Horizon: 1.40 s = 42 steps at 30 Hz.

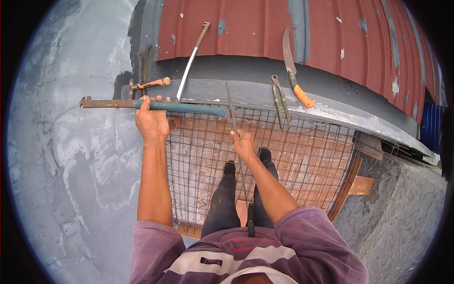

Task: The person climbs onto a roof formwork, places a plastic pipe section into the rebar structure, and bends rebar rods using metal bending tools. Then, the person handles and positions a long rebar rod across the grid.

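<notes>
My left hand (151, 122) is closed around the blue handle of a rebar bending bar (189, 108). The bar lies level, its rusty notched head pointing left. In my right hand (243, 144) is a thin steel rod (230, 102), gripped between thumb and fingers. The rod runs from above the mesh down towards my legs, and its upper end passes close to the bar's right tip. Below both hands spreads a grid of tied rebar (302, 146) over reddish boards, and my feet are on that area.
On the grey ledge lie an orange-handled hammer (153, 84), a second bending bar (187, 71), pincers (279, 102) and a curved handsaw (294, 73). A bundle of thin wires (145, 61) stands near the hammer. Red corrugated roofing (265, 31) borders the ledge; a grey wall (80, 165) rises left.
</notes>
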### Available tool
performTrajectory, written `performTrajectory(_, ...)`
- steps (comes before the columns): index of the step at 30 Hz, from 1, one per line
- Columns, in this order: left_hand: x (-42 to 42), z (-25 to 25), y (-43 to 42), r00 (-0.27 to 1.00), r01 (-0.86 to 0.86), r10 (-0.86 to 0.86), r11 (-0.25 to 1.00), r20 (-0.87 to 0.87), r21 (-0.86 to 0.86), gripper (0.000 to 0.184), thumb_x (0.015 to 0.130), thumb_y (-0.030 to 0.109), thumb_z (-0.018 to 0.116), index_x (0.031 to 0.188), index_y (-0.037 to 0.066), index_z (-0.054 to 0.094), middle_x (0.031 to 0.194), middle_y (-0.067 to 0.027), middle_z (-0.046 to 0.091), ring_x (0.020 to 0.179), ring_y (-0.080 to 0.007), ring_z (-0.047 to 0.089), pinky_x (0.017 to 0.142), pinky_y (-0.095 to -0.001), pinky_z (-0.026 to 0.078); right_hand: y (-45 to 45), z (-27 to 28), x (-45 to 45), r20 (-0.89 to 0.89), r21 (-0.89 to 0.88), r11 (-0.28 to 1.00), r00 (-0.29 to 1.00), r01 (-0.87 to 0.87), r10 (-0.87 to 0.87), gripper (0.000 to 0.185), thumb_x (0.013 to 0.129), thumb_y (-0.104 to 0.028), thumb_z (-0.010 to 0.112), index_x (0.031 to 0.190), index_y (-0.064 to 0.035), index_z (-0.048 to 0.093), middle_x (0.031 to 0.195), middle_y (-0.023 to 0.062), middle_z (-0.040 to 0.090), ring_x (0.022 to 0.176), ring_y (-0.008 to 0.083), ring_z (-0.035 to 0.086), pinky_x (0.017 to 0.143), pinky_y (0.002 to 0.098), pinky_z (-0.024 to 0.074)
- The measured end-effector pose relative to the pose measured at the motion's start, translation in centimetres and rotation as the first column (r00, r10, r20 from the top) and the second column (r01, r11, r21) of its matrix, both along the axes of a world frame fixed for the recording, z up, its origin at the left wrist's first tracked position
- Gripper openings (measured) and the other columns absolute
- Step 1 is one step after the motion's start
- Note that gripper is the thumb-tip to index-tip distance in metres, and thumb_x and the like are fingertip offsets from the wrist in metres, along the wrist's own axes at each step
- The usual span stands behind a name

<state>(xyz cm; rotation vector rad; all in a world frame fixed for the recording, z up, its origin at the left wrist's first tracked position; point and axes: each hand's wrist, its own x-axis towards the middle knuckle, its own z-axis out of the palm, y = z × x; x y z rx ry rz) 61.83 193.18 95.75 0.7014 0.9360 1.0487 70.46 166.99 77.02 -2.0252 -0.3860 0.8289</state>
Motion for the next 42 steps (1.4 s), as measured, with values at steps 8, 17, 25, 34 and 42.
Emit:
performTrajectory(8,-0.2,0.8,-2.3,0.968,0.010,0.016,0.995,-0.252,0.103,0.030,0.102,0.023,0.069,0.104,-0.001,0.052,0.103,-0.0154,0.061,0.101,-0.0388,0.072,0.087,-0.0557,0.062,-0.2,0.8,0.8,0.036,-0.055,0.998,0.999,0.026,-0.024,0.036,0.099,-0.030,0.068,0.082,0.0014,0.062,0.068,0.0220,0.059,0.064,0.0356,0.059,0.064,0.0483,0.0459)
performTrajectory(17,-2.4,2.0,-6.7,0.979,0.048,-0.016,0.987,-0.205,0.152,0.030,0.103,0.025,0.068,0.100,0.001,0.050,0.098,-0.0136,0.062,0.103,-0.0402,0.073,0.086,-0.0561,0.065,-0.1,1.0,0.6,0.036,-0.059,0.997,0.998,0.055,-0.053,0.037,0.099,-0.032,0.068,0.085,0.0024,0.065,0.069,0.0217,0.060,0.066,0.0369,0.061,0.065,0.0486,0.0462)
performTrajectory(25,-4.0,2.3,-10.7,0.990,0.009,-0.001,0.999,-0.140,0.054,0.026,0.105,0.026,0.064,0.107,0.005,0.049,0.120,-0.0239,0.068,0.115,-0.0402,0.068,0.101,-0.0566,0.058,-0.3,0.3,2.6,-0.249,0.017,0.995,0.963,-0.102,0.103,0.036,0.103,-0.031,0.061,0.090,0.0003,0.071,0.076,0.0163,0.069,0.074,0.0271,0.067,0.073,0.0439,0.0506)
performTrajectory(34,-5.3,-0.6,-10.0,0.979,0.194,-0.195,0.981,0.054,0.010,0.014,0.106,0.020,0.060,0.108,0.007,0.057,0.127,-0.0250,0.068,0.125,-0.0380,0.064,0.114,-0.0565,0.047,-0.7,-0.9,4.2,-0.263,-0.027,0.985,0.952,-0.170,0.157,0.037,0.107,-0.030,0.058,0.093,0.0029,0.067,0.075,0.0032,0.056,0.073,0.0160,0.050,0.069,0.0370,0.0440)
performTrajectory(42,-5.9,-1.6,-8.5,0.951,0.154,-0.102,0.975,0.292,-0.160,0.019,0.091,-0.008,0.057,0.102,0.007,0.059,0.124,-0.0242,0.070,0.128,-0.0386,0.062,0.115,-0.0510,0.045,-2.7,-0.7,3.7,-0.156,0.067,0.994,0.983,-0.083,0.093,0.039,0.107,-0.034,0.055,0.087,-0.0018,0.064,0.069,0.0023,0.054,0.066,0.0143,0.048,0.062,0.0352,0.0415)
